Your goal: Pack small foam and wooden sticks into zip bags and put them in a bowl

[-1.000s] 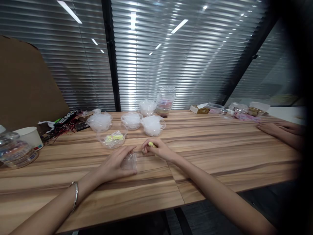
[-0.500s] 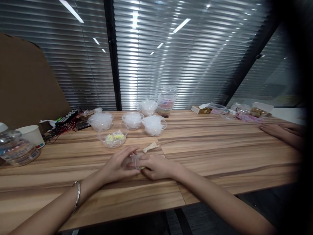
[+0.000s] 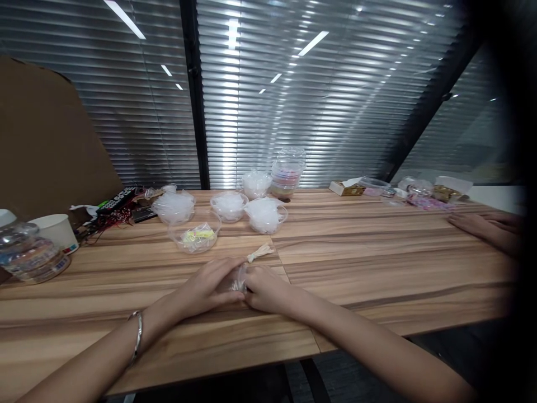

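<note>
My left hand (image 3: 213, 285) curls round a small clear plastic bag (image 3: 238, 280), thumb below and fingers above it. Against the bag's right side is my right hand (image 3: 266, 290), closed, its fingertips hidden from me; what they pinch cannot be made out. Just beyond my hands lies a small tied bundle of pale cream strips (image 3: 260, 253). A clear round bowl (image 3: 176, 242) stands farther left, with a bagged yellow item (image 3: 199, 235) in it.
Several bowls of white translucent plastic pieces (image 3: 174, 207) line the back, beside stacked clear tubs (image 3: 288, 170). At left are a large clear jar (image 3: 33, 257), a paper tub (image 3: 56, 230) and tangled wires (image 3: 119, 215). Another person's hands (image 3: 478, 224) rest at the right, near a small box (image 3: 346, 188).
My right hand has turned and closed further against the bag, and the yellow bit by its fingers is out of sight. My left fingers have come down over the bag.
</note>
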`<state>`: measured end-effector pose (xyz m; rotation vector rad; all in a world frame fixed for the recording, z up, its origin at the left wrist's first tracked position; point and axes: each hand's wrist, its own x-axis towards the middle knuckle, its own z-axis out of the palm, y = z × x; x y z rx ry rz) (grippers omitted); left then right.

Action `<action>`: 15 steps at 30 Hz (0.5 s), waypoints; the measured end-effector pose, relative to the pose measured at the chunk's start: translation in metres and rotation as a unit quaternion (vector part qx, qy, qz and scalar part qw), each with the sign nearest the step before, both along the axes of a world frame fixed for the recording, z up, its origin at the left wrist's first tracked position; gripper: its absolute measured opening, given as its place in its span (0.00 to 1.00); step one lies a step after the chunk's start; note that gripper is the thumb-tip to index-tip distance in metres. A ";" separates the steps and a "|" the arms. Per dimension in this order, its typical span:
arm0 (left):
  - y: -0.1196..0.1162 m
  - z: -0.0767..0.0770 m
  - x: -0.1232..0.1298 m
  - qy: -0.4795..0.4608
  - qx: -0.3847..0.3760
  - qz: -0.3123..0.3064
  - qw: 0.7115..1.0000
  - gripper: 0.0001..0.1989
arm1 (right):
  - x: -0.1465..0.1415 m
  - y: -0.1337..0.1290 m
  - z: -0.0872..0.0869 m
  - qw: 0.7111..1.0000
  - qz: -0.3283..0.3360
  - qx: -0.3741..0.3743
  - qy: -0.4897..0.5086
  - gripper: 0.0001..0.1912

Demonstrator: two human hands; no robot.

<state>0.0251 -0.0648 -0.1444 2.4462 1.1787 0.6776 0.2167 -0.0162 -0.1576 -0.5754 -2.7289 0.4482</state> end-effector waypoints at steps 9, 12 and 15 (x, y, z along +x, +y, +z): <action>0.006 -0.006 -0.002 -0.012 0.042 -0.019 0.999 0.28 | 0.001 0.002 0.010 0.998 0.068 0.014 -0.012 0.09; 0.008 -0.007 -0.004 -0.021 0.035 -0.021 0.999 0.28 | 0.002 0.003 0.013 0.996 0.093 0.011 -0.008 0.12; 0.005 -0.001 -0.004 -0.024 0.028 -0.017 0.999 0.29 | 0.001 0.004 0.008 0.998 0.067 0.003 0.007 0.14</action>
